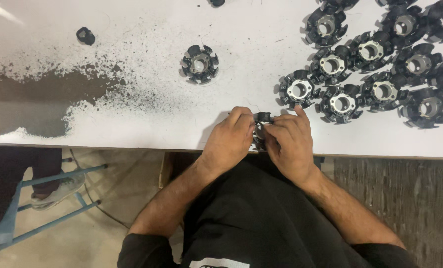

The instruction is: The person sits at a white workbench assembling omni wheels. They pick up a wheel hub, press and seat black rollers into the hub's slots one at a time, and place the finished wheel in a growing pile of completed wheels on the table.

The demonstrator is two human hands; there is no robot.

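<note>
both hands meet at the near edge of the white desk, closed around 1 small black toothed core with a metal middle. the left hand has its fingers curled over the piece from the left, knuckles up, thumb tucked out of sight. the right hand grips it from the right, fingers bent in, with 1 fingertip pointing up towards the back of the desk. only a little of the held core shows between the 2 hands, so its full shape is mostly hidden; it sits just above the desk edge, right in front of the person's body.

a single loose core of the same kind lies alone further back on the desk, well apart from the hands. to the right, a cluster of cores lies packed close together, the nearest ones just beyond the right hand's fingertips. a small black cap rests near the far left, and another dark bit is cut off by the top edge. dark worn patches and speckles spread over the left part of the desk top.

below the desk at left stands a blue metal frame, with another person's light shoe resting on it.
</note>
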